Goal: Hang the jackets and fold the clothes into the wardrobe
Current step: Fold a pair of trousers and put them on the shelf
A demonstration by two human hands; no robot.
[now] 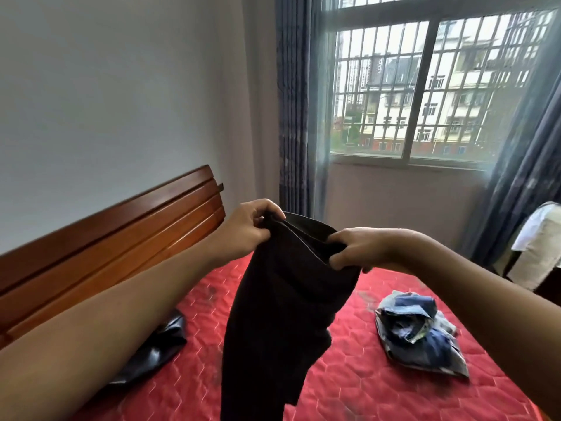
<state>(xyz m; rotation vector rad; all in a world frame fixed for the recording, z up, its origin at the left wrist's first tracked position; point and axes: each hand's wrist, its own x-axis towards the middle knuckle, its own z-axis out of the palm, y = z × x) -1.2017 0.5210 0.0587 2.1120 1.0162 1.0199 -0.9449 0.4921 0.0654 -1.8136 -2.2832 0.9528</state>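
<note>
A black garment (282, 305) hangs in the air above the bed, held up by its top edge. My left hand (247, 229) pinches the left end of that edge and my right hand (353, 249) grips the right end, fingers curled round the cloth. The fabric drops down past the bottom of the view. On the red quilted mattress (349, 387) lies a crumpled blue patterned garment (416, 332) at the right. A dark shiny garment (154, 347) lies at the left, partly hidden behind my left forearm.
A wooden headboard (115, 238) runs along the bed's left side against a white wall. A barred window (437, 86) with blue curtains (296, 101) stands beyond the bed. At the far right, a chair draped in white cloth (537, 244) stands beside the mattress.
</note>
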